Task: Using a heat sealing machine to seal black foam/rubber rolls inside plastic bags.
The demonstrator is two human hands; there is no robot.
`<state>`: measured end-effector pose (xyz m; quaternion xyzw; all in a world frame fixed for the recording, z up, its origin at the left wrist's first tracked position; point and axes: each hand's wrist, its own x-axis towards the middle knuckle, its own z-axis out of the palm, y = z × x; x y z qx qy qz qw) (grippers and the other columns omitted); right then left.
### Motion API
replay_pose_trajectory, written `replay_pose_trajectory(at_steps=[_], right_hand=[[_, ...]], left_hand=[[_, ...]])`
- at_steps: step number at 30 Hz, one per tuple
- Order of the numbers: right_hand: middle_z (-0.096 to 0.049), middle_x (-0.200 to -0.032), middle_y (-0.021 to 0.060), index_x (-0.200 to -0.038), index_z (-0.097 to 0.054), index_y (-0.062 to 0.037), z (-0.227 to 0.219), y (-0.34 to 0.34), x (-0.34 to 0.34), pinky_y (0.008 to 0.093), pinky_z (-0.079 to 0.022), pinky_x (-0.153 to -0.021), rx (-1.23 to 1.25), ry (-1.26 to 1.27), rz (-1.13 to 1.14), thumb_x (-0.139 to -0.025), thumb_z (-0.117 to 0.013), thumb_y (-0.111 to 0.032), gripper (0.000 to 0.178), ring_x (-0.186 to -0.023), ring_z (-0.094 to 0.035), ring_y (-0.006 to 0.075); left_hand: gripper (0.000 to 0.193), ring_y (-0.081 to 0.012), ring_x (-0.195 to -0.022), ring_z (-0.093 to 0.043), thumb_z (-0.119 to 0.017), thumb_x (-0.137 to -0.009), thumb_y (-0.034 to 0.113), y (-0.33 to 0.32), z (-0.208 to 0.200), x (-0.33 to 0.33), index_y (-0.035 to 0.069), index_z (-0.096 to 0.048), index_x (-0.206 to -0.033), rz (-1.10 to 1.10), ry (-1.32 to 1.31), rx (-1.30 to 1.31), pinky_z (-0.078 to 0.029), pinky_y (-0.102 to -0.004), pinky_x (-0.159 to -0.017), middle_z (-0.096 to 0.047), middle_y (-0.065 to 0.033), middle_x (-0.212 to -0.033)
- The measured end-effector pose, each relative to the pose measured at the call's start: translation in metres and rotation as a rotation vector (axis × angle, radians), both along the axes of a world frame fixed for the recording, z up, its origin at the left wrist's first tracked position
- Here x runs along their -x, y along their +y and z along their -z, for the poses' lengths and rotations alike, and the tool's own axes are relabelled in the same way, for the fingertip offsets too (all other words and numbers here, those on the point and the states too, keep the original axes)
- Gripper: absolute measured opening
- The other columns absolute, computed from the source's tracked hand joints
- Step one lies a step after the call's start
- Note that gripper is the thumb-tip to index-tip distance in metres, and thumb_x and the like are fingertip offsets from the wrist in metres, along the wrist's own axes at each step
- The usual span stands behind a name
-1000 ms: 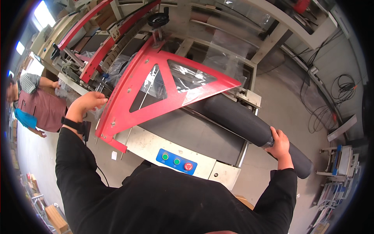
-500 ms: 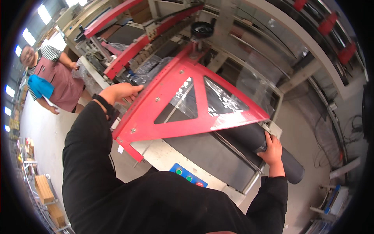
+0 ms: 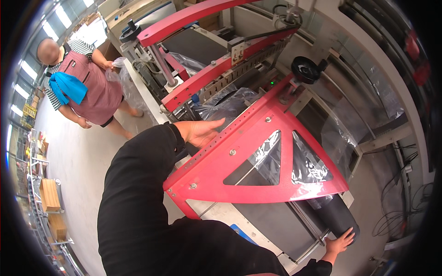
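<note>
My left hand (image 3: 202,132) is open, fingers stretched out, at the perforated long edge of a red triangular metal frame (image 3: 239,147). Crumpled clear plastic film (image 3: 225,110) lies just beyond its fingertips. Lower right, my right hand (image 3: 338,244) has its fingers spread against the near end of a dark cylindrical roll (image 3: 335,218). The roll runs back underneath the red frame, where the rest of it is hidden. Shiny clear film (image 3: 313,168) shows through the frame's cutouts. A grey flat belt (image 3: 276,225) stretches beneath the frame, beside a thin metal rod.
A second red frame (image 3: 198,87) stands farther back. Two black handwheels (image 3: 307,70) rise from the machine. At the left a co-worker (image 3: 87,87) with a blue cloth stands holding clear plastic. Cables (image 3: 400,198) lie on the floor at the right.
My right hand has slid along the roll to its near end. My left hand has moved along the frame's edge and its fingers have straightened. The view has shifted, showing more machine at the back.
</note>
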<state>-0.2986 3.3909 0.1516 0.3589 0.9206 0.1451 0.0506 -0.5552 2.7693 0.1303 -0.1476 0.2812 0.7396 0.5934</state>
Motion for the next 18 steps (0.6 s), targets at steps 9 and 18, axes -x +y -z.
replay_pose_trajectory(at_steps=[9,18], right_hand=[[-0.017,-0.142,0.0292,-0.144,-0.006,-0.0172,0.028,-0.004,0.016,0.0457,-0.033,-0.102,0.044,0.213,0.154,-0.047,-0.084,-0.01,0.125,-0.126,-0.031,0.044],[-0.043,-0.127,0.0218,-0.142,-0.02,-0.0188,0.026,0.0,0.032,0.0423,-0.037,-0.097,0.529,0.397,0.05,-0.055,-0.079,0.001,0.107,-0.118,-0.043,0.0379]], left_hand=[[0.03,-0.0197,-0.098,-0.055,-0.049,-0.093,0.03,-0.012,0.043,0.007,0.003,-0.054,-0.107,-0.291,0.188,0.34,-0.044,-0.0442,-0.086,-0.057,-0.0058,-0.103],[0.027,-0.0179,-0.084,-0.054,-0.05,-0.092,0.033,-0.013,0.066,0.006,0.009,-0.055,-0.083,-0.368,0.151,0.303,-0.045,-0.0381,-0.075,-0.056,-0.0029,-0.085]])
